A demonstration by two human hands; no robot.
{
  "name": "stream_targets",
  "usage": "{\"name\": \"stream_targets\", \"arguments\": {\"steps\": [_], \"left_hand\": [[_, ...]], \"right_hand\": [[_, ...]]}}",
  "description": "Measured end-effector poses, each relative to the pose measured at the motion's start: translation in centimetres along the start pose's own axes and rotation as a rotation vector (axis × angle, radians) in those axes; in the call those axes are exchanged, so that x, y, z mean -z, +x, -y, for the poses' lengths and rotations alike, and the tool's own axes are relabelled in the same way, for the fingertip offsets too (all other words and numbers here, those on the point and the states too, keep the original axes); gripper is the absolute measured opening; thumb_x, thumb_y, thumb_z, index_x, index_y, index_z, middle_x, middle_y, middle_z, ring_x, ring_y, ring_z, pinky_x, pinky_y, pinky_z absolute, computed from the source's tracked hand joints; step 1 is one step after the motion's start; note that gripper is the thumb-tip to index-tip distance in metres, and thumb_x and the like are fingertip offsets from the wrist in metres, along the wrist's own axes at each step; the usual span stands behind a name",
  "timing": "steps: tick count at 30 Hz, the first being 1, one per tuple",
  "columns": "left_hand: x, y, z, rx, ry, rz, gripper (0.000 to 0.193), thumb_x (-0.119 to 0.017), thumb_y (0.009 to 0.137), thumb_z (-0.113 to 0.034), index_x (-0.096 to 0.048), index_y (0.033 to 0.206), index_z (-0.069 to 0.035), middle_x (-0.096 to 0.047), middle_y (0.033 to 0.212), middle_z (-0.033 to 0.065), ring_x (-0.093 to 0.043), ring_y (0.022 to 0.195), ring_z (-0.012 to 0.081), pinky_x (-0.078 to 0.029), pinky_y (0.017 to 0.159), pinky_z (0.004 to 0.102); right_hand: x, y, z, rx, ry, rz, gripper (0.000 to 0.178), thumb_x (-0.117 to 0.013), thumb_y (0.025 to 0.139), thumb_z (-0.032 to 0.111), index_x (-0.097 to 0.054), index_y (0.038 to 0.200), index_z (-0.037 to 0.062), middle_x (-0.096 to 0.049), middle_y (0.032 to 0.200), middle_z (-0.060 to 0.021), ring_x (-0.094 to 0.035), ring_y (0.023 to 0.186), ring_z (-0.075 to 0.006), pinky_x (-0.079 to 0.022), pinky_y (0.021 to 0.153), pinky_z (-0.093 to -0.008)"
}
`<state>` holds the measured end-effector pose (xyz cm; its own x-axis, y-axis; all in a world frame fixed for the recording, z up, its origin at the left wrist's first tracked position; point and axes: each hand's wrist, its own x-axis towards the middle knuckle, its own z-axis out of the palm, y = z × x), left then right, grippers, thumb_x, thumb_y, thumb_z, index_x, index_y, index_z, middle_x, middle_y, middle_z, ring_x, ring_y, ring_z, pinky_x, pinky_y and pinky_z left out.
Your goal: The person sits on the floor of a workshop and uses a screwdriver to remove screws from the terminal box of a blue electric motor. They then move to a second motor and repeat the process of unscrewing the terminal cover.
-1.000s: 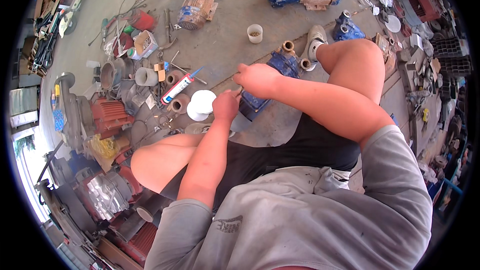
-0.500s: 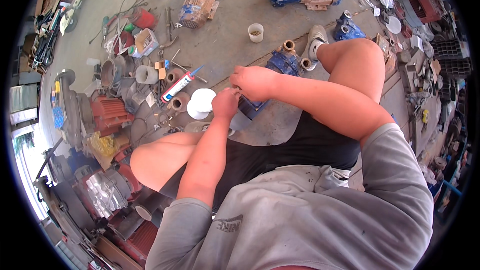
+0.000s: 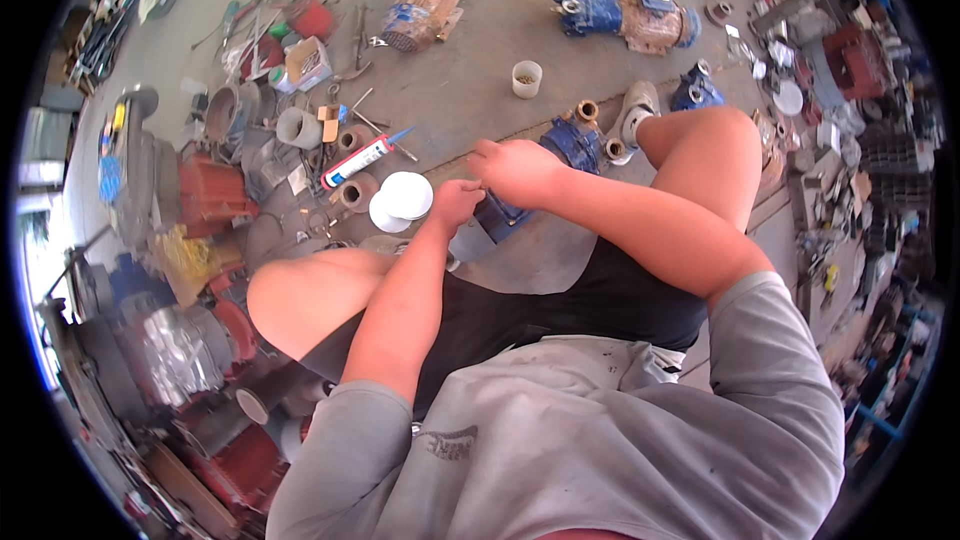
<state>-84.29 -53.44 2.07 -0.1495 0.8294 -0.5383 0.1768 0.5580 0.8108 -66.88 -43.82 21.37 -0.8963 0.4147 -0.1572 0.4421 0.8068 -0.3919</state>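
My left hand [image 3: 459, 203] and my right hand [image 3: 517, 172] meet over the near part of a blue pump unit [image 3: 571, 143] on the floor between my legs. The fingers of both hands are bent and pressed in; whatever they pinch is too small or hidden to name. The right hand covers part of the blue body, whose near end [image 3: 506, 224] shows below the wrist. Beside my left hand lie white round discs [image 3: 407, 196], partly overlapping. Just beyond these is a sealant cartridge [image 3: 358, 162] with a blue nozzle.
A translucent cup [image 3: 526, 80] of small brass-coloured pieces stands ahead. Farther off are a rusty blue motor [image 3: 424, 10] and a motor-pump unit [image 3: 630, 17]. Metal fittings, a small carton [image 3: 307, 63] and tools crowd the left; red motor housings [image 3: 212, 196] stand nearer. Parts clutter the right.
The whole view has shifted slightly as my head moved. Both hands stay close together over the blue unit, with only a small shift of the fingers.
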Motion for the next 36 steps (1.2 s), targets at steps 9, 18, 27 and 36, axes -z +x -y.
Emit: {"name": "stream_targets", "arguments": {"steps": [9, 18, 27, 36], "left_hand": [[0.8, 1.4, 0.9, 0.507, -0.443, 0.087, 0.018, -0.066, 0.088, -0.013, -0.061, 0.071, -0.01, -0.044, 0.061, -0.0007, -0.039, 0.049, 0.0101, -0.027, 0.042, 0.0317], [-0.2, 4.0, 3.4, 0.262, -0.189, -0.113, 0.018, -0.065, 0.085, -0.015, -0.064, 0.073, -0.002, -0.058, 0.065, 0.0094, -0.05, 0.05, 0.0167, -0.035, 0.042, 0.0394], [-0.5, 4.2, 1.9, 0.219, -0.021, -0.124, 0.037, -0.06, 0.082, -0.018, -0.075, 0.105, 0.005, -0.07, 0.12, 0.0283, -0.067, 0.114, 0.0429, -0.052, 0.096, 0.0468], [-0.1, 4.4, 3.2, 0.122, -0.198, -0.209, 0.028, -0.067, 0.085, -0.017, -0.072, 0.104, 0.003, -0.062, 0.072, 0.0108, -0.053, 0.052, 0.0208, -0.039, 0.046, 0.0406]], "right_hand": [[-2.3, -0.8, 2.1, 0.162, -0.175, -0.024, 0.013, -0.063, 0.095, 0.019, -0.063, 0.099, 0.0074, -0.068, 0.098, -0.0133, -0.073, 0.089, -0.0326, -0.059, 0.076, -0.0436], [-1.9, 0.6, 3.9, -0.237, -0.174, -0.053, 0.032, -0.063, 0.1, 0.034, -0.06, 0.107, 0.0036, -0.068, 0.097, -0.0183, -0.071, 0.087, -0.0411, -0.059, 0.076, -0.0474], [-1.6, -0.6, 4.6, -0.288, -0.217, 0.003, 0.026, -0.064, 0.099, 0.029, -0.065, 0.106, 0.0039, -0.07, 0.098, -0.0201, -0.07, 0.089, -0.0427, -0.057, 0.079, -0.0515], [-1.2, 1.7, 6.1, -0.298, -0.334, 0.111, 0.043, -0.055, 0.102, 0.046, -0.061, 0.11, 0.0043, -0.074, 0.087, -0.0206, -0.073, 0.083, -0.042, -0.057, 0.073, -0.0536]]}}
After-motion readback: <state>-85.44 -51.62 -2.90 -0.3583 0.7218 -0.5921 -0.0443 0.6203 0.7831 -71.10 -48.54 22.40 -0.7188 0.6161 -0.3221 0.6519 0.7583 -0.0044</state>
